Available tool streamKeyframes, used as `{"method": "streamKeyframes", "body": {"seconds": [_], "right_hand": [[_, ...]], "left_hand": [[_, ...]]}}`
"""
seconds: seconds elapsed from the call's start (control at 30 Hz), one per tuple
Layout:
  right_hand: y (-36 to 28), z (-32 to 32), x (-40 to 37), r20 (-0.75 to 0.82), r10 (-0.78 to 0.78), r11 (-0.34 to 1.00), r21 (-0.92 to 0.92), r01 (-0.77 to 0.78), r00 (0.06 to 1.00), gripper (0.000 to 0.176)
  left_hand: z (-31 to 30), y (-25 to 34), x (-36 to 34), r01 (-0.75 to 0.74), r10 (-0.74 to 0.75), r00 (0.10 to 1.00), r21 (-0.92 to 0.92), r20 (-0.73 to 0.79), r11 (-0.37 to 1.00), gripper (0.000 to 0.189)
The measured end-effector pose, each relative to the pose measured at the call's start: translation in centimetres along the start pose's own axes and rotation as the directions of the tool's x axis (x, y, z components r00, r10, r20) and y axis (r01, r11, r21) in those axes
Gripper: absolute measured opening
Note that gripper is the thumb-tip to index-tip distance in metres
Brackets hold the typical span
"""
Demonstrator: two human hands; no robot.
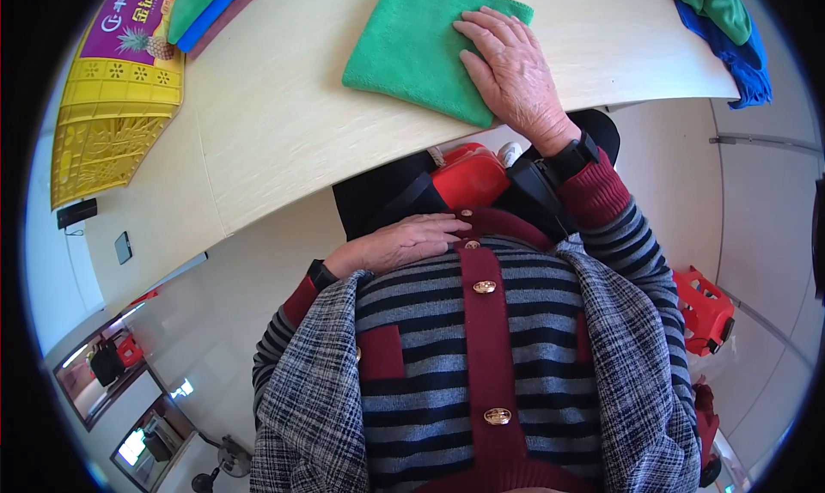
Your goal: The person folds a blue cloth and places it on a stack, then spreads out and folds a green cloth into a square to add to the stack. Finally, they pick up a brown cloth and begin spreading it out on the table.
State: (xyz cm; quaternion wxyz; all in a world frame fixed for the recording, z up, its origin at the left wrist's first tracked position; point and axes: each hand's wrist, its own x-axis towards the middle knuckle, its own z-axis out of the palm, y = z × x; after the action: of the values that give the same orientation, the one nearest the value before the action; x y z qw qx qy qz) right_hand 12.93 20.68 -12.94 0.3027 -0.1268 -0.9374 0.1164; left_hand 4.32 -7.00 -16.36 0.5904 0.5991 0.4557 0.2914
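A folded green cloth (417, 46) lies flat near the front edge of the pale table (284, 106). My right hand (511, 72) rests palm down on the cloth's right side, fingers stretched out and thumb apart, not gripping it. My left hand (404, 244) lies flat against the front of my striped cardigan (421, 313), below the table edge, with straight fingers and nothing visible in it. Both wrists wear black bands.
A yellow basket (112, 124) with a purple pineapple box (129, 21) stands at the left. Beside it are green, blue and dark red folded cloths (210, 16). More cloths (730, 38) hang over the right edge. A red stool (705, 308) stands at the right.
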Motion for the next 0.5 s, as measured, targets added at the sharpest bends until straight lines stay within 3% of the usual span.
{"method": "streamKeyframes", "body": {"seconds": [0.13,0.23,0.37,0.5], "right_hand": [[-0.3,-0.2,0.3,0.004,0.011,1.0,-0.005,-0.011,1.0,0.039],[-0.4,-0.4,0.3,0.012,0.013,1.0,-0.006,-0.013,1.0,0.039],[-0.6,-0.6,0.4,0.017,0.022,1.0,0.016,-0.022,1.0,0.038],[-0.7,-0.9,0.5,0.018,0.027,0.999,0.027,-0.028,0.999,0.038]], "left_hand": [[0.0,0.9,0.6,0.096,-0.094,0.993,0.023,-0.065,0.995,0.051],[-0.2,0.9,0.9,0.119,-0.119,0.993,0.011,0.019,0.993,0.05],[-1.0,0.5,0.6,0.002,-0.005,0.999,0.085,0.036,0.996,0.048],[-2.6,1.6,-0.8,0.021,-0.034,0.997,0.183,0.068,0.983,0.04]]}}
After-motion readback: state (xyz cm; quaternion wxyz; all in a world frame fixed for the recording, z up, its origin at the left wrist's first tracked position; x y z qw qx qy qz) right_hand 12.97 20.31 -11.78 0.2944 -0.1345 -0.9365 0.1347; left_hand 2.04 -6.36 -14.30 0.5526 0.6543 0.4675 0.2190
